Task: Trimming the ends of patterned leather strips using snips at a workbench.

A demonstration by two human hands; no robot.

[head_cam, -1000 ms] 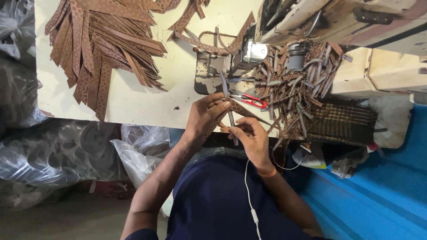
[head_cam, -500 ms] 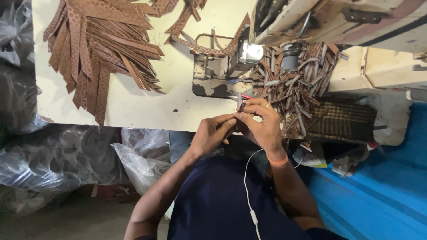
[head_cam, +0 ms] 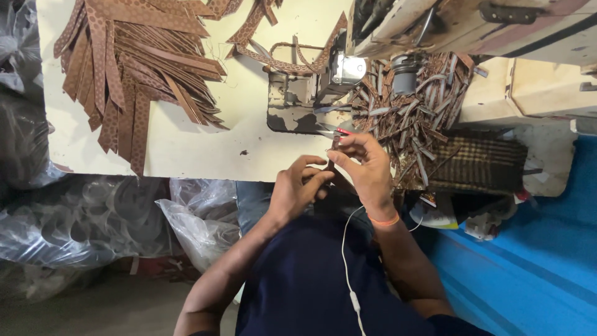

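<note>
My left hand (head_cam: 297, 188) and my right hand (head_cam: 365, 167) meet at the near edge of the cream table (head_cam: 186, 149), in front of the sewing machine (head_cam: 348, 68). Both pinch a narrow brown patterned strap (head_cam: 331, 167) held between them, the left at its lower end and the right at its upper end. Red-handled snips (head_cam: 341, 132) lie on the machine bed right at my right fingertips; I cannot tell whether those fingers grip them. An orange band circles my right wrist.
A large pile of long brown straps (head_cam: 124, 68) covers the table's left. A heap of short strips (head_cam: 410, 118) lies right of the machine, beside a dark checked cloth (head_cam: 479, 165). Plastic bags (head_cam: 81, 218) sit under the table. A blue surface (head_cam: 535, 261) is at the right.
Both hands have moved up and right, from the table's edge toward the machine bed and the snips. The camera has shifted slightly.
</note>
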